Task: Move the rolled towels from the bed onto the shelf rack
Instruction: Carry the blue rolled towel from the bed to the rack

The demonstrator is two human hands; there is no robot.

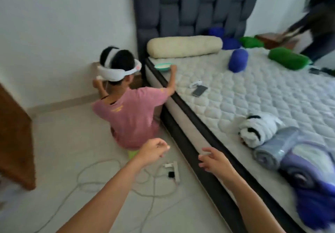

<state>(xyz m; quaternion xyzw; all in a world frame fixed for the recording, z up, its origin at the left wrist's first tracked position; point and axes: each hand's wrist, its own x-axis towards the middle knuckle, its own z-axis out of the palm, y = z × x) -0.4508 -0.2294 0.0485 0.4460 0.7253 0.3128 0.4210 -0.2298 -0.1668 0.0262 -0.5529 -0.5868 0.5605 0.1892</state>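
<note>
Rolled towels lie on the bare mattress [262, 95]. Near its lower right edge are a white-and-black roll [257, 132], a grey roll [275, 149], a lilac roll [306, 164] and a blurred blue one [317, 205]. Farther back lie a blue roll [237, 60] and a green roll [288, 58], with more blue and green rolls by the headboard. My left hand [153, 151] hovers over the floor, fingers loosely curled, holding nothing. My right hand [213, 162] is over the bed's dark side rail, fingers spread and empty. No shelf rack is visible.
A person in a pink shirt [130, 109] kneels on the floor beside the bed, reaching to a bowl [162, 67]. A power strip [174, 171] and cables lie on the floor. A phone [199, 90], a cream bolster [184, 46], a second person [319, 24] and a wooden door [14, 142] are present.
</note>
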